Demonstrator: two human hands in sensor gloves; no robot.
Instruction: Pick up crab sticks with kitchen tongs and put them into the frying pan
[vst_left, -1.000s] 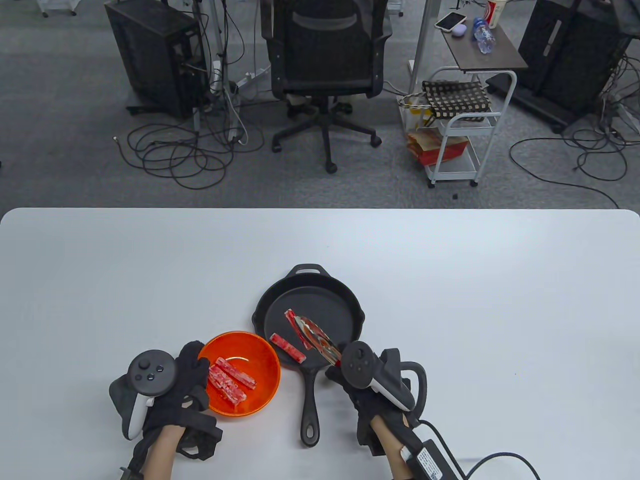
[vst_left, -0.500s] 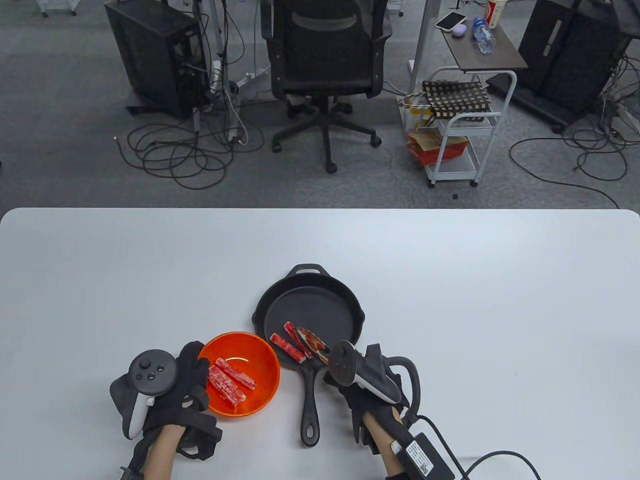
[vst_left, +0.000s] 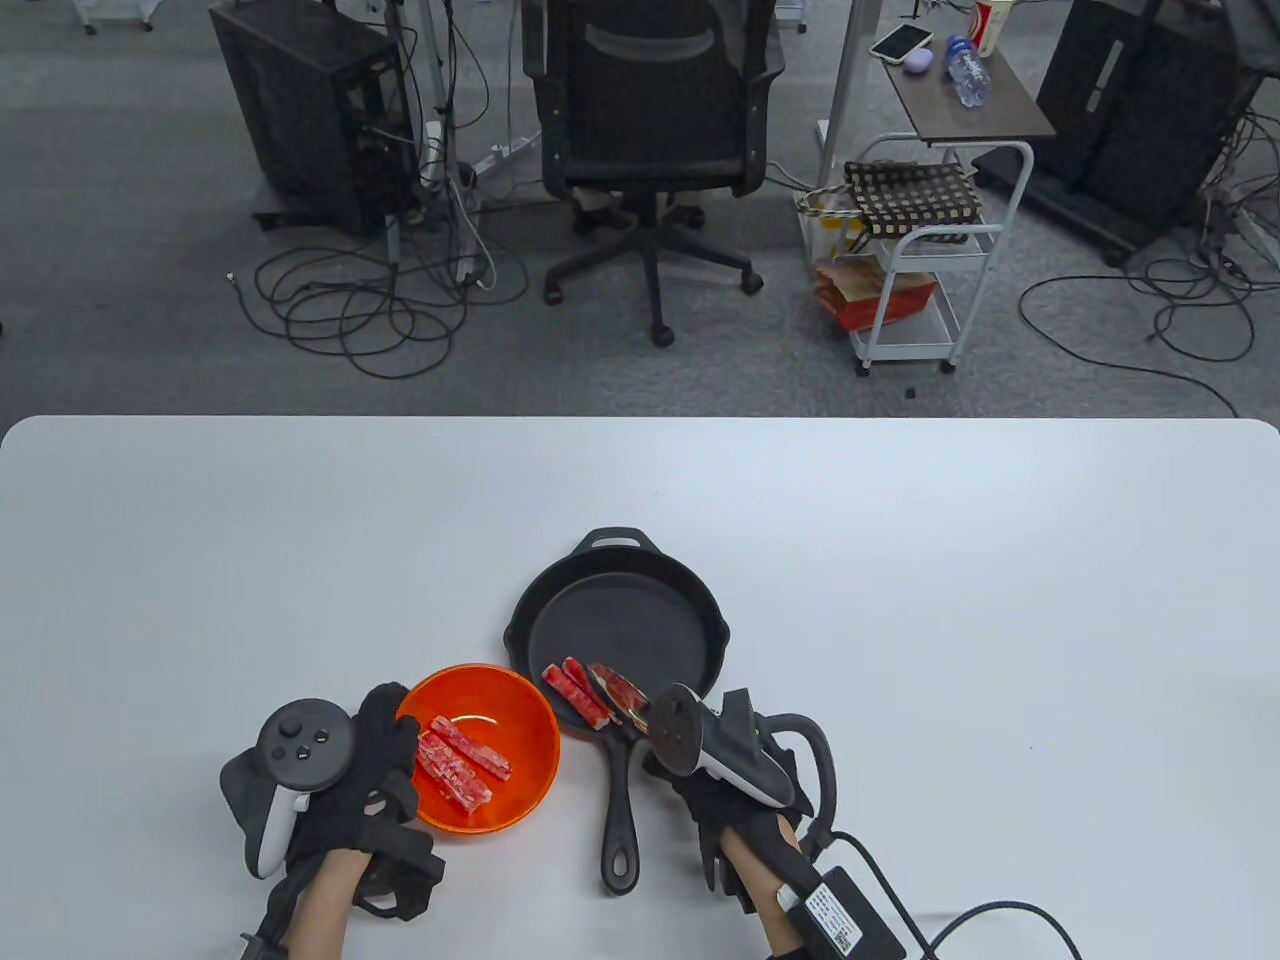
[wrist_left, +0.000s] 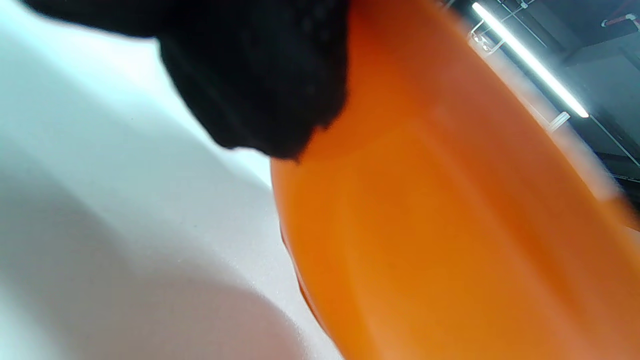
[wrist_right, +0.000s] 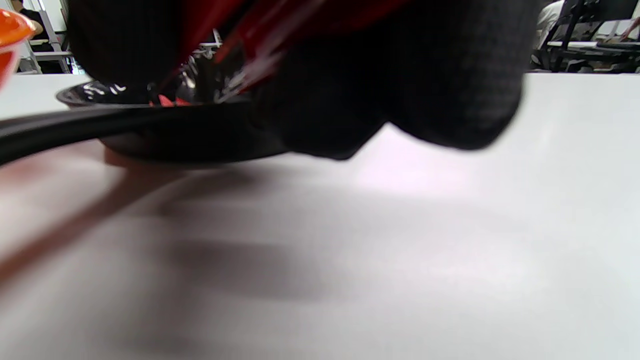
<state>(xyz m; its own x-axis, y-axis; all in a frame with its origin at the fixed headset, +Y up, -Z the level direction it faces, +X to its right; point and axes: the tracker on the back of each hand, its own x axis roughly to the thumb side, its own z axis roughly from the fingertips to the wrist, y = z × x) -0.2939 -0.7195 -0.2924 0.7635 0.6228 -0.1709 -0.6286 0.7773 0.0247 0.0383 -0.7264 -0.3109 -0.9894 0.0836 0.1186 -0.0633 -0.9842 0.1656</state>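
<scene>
A black cast-iron frying pan (vst_left: 640, 610) sits mid-table, its handle (vst_left: 620, 800) pointing at me. Two crab sticks (vst_left: 575, 692) lie side by side at its near-left rim. My right hand (vst_left: 700, 775) grips the kitchen tongs (vst_left: 618, 692), whose metal tips rest in the pan against the right-hand stick; I cannot tell whether they pinch it. In the right wrist view, gloved fingers (wrist_right: 400, 75) wrap the red tong arms (wrist_right: 260, 30) just above the pan (wrist_right: 175, 135). My left hand (vst_left: 385, 750) cups the left side of an orange bowl (vst_left: 520, 720) holding several crab sticks (vst_left: 460, 760); a fingertip (wrist_left: 260, 75) touches the bowl's outer wall (wrist_left: 450, 225).
Bare white table (vst_left: 950, 600) stretches to the right of and behind the pan. A cable (vst_left: 990, 915) trails from my right wrist across the table's front. Beyond the far edge stand an office chair (vst_left: 650, 130) and a white cart (vst_left: 920, 260).
My right hand drew back toward me and tilted, pulling the tongs from the pan's middle to its near-left side. The second crab stick moved along and now lies beside the first.
</scene>
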